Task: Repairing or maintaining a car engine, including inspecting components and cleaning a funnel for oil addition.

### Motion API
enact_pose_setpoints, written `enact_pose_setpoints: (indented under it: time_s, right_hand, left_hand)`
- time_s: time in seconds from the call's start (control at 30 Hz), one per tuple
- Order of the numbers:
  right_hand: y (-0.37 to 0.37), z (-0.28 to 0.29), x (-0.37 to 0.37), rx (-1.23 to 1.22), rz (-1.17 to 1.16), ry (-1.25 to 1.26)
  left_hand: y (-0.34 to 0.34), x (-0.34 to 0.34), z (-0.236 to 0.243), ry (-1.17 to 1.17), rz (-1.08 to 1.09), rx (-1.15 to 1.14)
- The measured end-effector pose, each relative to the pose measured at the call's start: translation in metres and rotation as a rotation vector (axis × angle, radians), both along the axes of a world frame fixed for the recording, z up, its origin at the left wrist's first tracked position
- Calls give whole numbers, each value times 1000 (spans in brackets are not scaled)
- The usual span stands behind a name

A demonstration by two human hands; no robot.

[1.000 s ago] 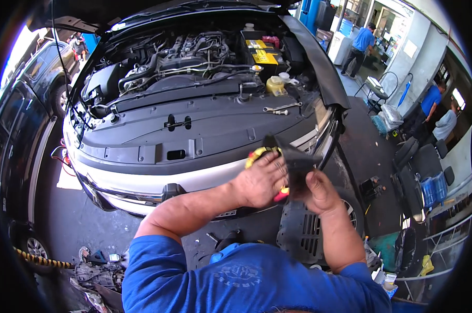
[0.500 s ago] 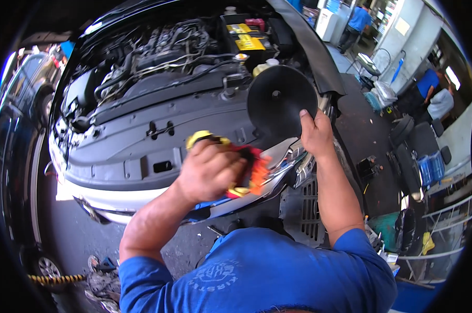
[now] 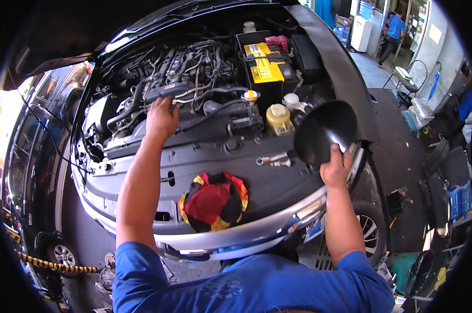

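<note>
My right hand [image 3: 336, 168] grips a wide black funnel [image 3: 319, 122] by its near rim, the thumb on the inner face. The funnel is over the right front corner of the engine bay, beside a yellowish reservoir with a pale cap [image 3: 278, 118]. My left hand [image 3: 163, 120] reaches over the front of the engine [image 3: 181, 70]. Its fingers are apart, with the tips at the engine's front edge; whether they touch it I cannot tell. A crumpled red, black and yellow rag [image 3: 213, 201] lies on the black front cover [image 3: 126, 172].
Two metal tools, one a ring-ended wrench [image 3: 270, 159], lie on the cover near the funnel. A yellow-labelled battery [image 3: 263, 65] sits at the back right. Another dark vehicle [image 3: 40, 156] stands at left. A person in blue [image 3: 394, 34] is far off at right.
My left hand has let go of the rag, now on the cover, and moved forward to the engine. In the picture, the funnel in my right hand is farther right and nearer.
</note>
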State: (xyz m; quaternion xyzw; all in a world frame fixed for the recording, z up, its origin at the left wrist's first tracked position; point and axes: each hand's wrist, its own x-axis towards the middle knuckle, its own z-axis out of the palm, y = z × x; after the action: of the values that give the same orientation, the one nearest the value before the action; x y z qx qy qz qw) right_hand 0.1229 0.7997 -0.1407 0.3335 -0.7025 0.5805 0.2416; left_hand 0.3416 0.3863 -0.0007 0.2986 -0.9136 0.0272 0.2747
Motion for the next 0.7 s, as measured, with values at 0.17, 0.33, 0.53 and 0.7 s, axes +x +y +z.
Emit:
enact_pose_setpoints:
  time_s: [0.17, 0.33, 0.53, 0.7]
  right_hand:
    - [-10, 33, 19, -607, 571, -592]
    - [-17, 47, 19, -649, 576, -601]
    - [-22, 51, 20, -647, 477, -562]
    - [-18, 50, 30, -606, 490, -574]
  left_hand:
    - [-100, -88, 8, -174, 150, -6]
    - [-169, -146, -11, -390, 120, 29]
    - [-214, -140, -15, -326, -268, 123]
    - [-216, -124, -23, -178, -328, 349]
